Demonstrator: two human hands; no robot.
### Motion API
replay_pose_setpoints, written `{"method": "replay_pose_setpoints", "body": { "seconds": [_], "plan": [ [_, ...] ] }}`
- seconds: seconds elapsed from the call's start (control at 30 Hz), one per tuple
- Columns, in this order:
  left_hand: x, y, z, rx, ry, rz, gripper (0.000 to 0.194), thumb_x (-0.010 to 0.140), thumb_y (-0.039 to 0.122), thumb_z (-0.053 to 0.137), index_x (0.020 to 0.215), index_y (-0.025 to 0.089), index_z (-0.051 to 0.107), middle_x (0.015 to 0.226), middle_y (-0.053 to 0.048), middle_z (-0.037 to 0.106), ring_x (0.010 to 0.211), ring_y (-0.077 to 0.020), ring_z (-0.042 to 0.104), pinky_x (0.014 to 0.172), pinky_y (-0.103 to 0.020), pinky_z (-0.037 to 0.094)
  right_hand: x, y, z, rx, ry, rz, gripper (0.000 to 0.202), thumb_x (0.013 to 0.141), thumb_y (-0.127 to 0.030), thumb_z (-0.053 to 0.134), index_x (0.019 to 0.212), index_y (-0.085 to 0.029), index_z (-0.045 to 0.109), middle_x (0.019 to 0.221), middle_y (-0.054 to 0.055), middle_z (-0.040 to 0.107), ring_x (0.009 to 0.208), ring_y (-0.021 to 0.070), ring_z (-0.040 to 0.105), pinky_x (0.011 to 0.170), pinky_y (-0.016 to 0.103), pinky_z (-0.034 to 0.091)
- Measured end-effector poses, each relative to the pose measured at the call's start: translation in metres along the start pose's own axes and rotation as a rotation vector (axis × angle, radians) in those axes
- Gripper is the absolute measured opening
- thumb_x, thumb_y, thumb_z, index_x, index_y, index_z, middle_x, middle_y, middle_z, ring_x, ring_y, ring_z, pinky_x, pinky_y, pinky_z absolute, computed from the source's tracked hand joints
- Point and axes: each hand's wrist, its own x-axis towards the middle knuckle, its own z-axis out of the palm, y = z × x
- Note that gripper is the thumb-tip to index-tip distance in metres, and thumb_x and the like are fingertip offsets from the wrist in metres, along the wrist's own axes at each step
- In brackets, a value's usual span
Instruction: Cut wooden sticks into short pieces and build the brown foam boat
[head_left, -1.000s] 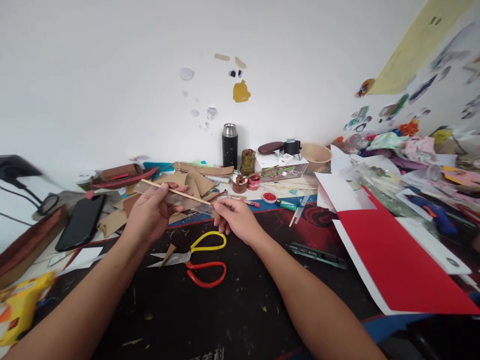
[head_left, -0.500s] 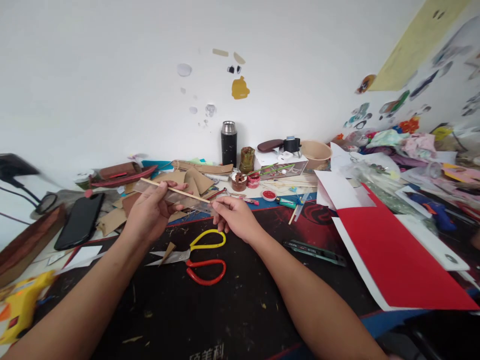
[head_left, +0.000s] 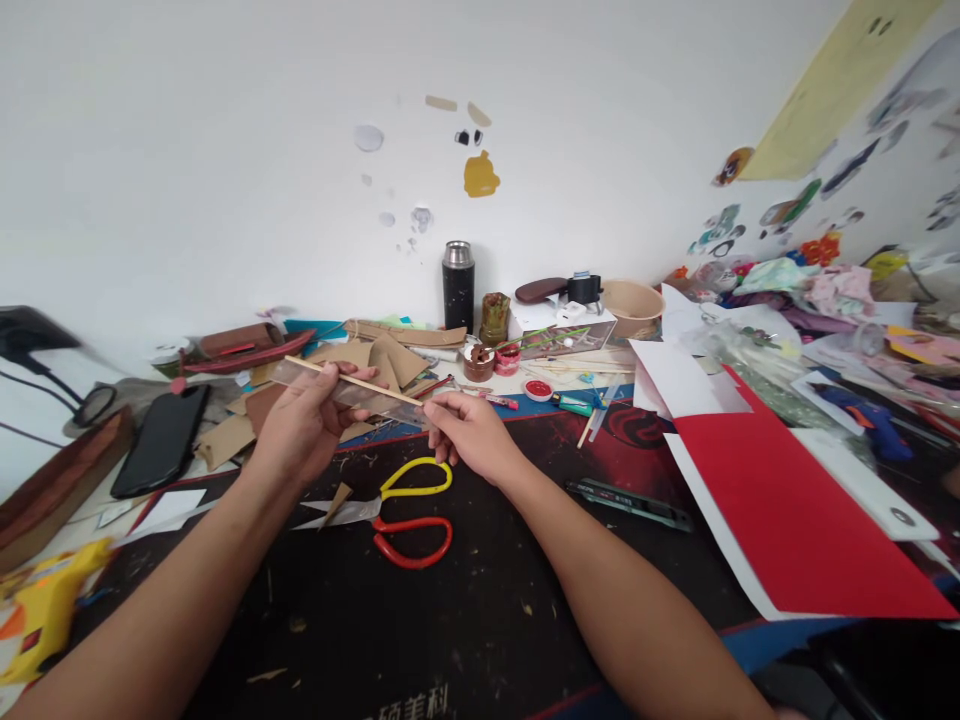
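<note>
I judge this a hold-and-align step: my L hand (head_left: pixel 300 415) is part-closed round wood stick (head_left: pixel 390 393) + clear strip (head_left: pixel 384 406), R hand (head_left: pixel 480 437) pinched nearly shut at their R end, all above mat (head_left: pixel 337 630) beyond scissors (head_left: pixel 375 510); next move needs light, steady grip, bond unclear.

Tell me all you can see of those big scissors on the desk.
The scissors lie flat on the dark mat, below the two hands, with neither hand gripping them. One handle loop is yellow, the other red, both plastic-looking; the loops are spread and the blades, apparently metal, point left and look slightly open. A small brown scrap, perhaps card, lies across the blades. Whether the blades are worn is too small to tell.
</note>
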Motion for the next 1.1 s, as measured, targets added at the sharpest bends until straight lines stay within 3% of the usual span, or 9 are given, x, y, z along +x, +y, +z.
{"method": "replay_pose_setpoints", "body": {
  "seconds": [0.3,0.5,0.83,1.1],
  "plan": [
    [-0.008,0.000,0.013,0.022,0.023,-0.037,0.020,0.094,0.034,0.081,0.098,0.016,0.073,0.097,-0.009,0.084,0.085,-0.0220,0.082,0.053,-0.019,0.062,-0.001,0.002,0.002,-0.068,-0.004,-0.035,0.017,0.107,-0.033,0.061,0.100,-0.020,0.069,0.062,-0.005,0.064,0.045,0.0089,0.061,0.043,0.017,0.041],
    [-0.011,0.002,0.015,0.033,0.045,-0.045,0.014,0.097,0.030,0.075,0.097,0.016,0.074,0.100,-0.009,0.083,0.087,-0.0207,0.081,0.055,-0.019,0.063,-0.001,0.002,0.002,-0.079,0.017,-0.047,0.017,0.106,-0.027,0.058,0.100,-0.018,0.071,0.059,-0.005,0.062,0.044,0.0088,0.059,0.043,0.017,0.041],
    [-0.012,0.004,0.016,0.009,0.021,-0.096,0.016,0.097,0.031,0.076,0.102,0.016,0.074,0.105,-0.012,0.083,0.100,-0.0249,0.082,0.060,-0.021,0.065,0.000,0.003,0.001,-0.100,0.040,-0.066,0.017,0.105,-0.029,0.060,0.100,-0.019,0.072,0.060,-0.005,0.063,0.044,0.0088,0.059,0.046,0.017,0.042],
    [-0.013,0.003,0.018,-0.022,-0.027,-0.150,0.023,0.078,0.005,0.081,0.098,0.016,0.075,0.116,-0.013,0.083,0.094,-0.0216,0.082,0.076,-0.023,0.069,0.000,0.000,0.000,-0.078,0.081,-0.076,0.019,0.104,-0.031,0.057,0.104,-0.018,0.071,0.061,-0.005,0.063,0.045,0.0096,0.060,0.047,0.018,0.044]
  ]
}}
